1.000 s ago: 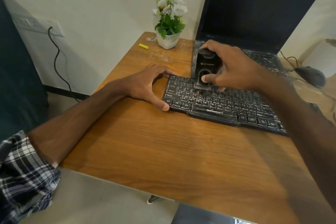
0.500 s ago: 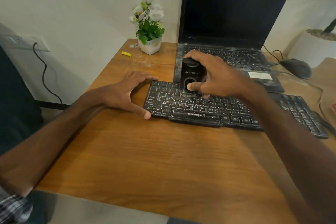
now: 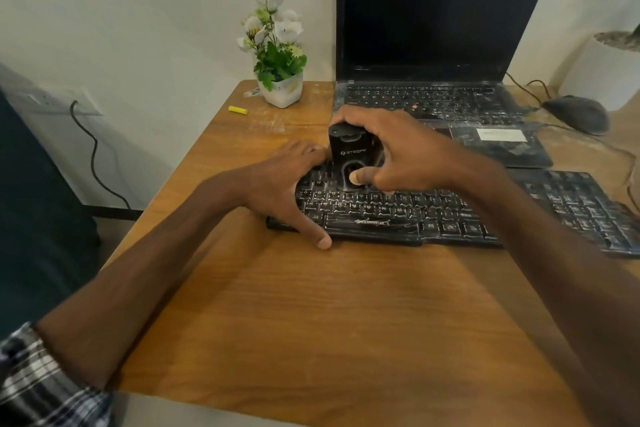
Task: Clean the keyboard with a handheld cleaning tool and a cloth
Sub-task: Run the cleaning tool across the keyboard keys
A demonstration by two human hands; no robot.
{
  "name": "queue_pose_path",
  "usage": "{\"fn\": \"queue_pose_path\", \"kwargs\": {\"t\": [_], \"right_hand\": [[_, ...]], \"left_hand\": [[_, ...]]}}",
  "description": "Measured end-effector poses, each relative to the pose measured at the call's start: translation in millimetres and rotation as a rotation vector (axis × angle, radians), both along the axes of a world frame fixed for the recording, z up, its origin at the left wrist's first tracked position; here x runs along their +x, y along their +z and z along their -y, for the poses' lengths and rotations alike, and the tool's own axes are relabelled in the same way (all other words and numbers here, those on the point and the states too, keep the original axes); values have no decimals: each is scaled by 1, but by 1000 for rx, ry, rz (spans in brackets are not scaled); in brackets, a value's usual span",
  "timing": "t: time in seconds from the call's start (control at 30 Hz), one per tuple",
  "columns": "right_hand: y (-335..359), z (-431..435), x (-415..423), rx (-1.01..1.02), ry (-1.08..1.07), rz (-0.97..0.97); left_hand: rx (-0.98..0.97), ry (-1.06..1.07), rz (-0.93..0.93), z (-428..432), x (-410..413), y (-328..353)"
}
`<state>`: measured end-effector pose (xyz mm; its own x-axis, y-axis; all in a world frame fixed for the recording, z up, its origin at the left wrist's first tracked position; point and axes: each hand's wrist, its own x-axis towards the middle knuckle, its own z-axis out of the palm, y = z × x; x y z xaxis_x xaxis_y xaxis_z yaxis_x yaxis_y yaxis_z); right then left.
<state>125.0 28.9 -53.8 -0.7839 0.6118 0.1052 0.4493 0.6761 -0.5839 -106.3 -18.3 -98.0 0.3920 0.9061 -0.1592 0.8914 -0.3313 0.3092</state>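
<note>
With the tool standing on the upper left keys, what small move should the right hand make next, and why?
Probably slide the black cleaning tool rightwards along the same key row. The right hand grips it upright on the keyboard's upper left keys, the left hand rests over the keyboard's left end, and whitish dust shows on keys further right.

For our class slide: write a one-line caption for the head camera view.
Right hand holds a black handheld cleaning tool on the keyboard while the left hand rests on its left end.

On the table (image 3: 311,322), keyboard (image 3: 433,215) just before laptop (image 3: 433,28). Left of laptop, flowerpot (image 3: 280,90); right, mouse (image 3: 578,113). Upon keyboard's left part, cleaning tool (image 3: 348,146).
</note>
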Motion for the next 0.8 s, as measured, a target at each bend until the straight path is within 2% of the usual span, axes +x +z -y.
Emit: {"fn": "queue_pose_path", "kwargs": {"t": [0.17, 0.63, 0.7, 0.8], "right_hand": [[1, -3, 14, -121, -32, -47], [18, -17, 45, -56, -51, 115], [19, -20, 46, -7, -91, 54], [14, -20, 37, -89, -72, -110]], "left_hand": [[-10, 13, 14, 1, -1, 2], [-43, 35, 54, 2, -1, 0], [-41, 33, 47, 1, -1, -1], [-45, 38, 55, 1, -2, -3]]}}
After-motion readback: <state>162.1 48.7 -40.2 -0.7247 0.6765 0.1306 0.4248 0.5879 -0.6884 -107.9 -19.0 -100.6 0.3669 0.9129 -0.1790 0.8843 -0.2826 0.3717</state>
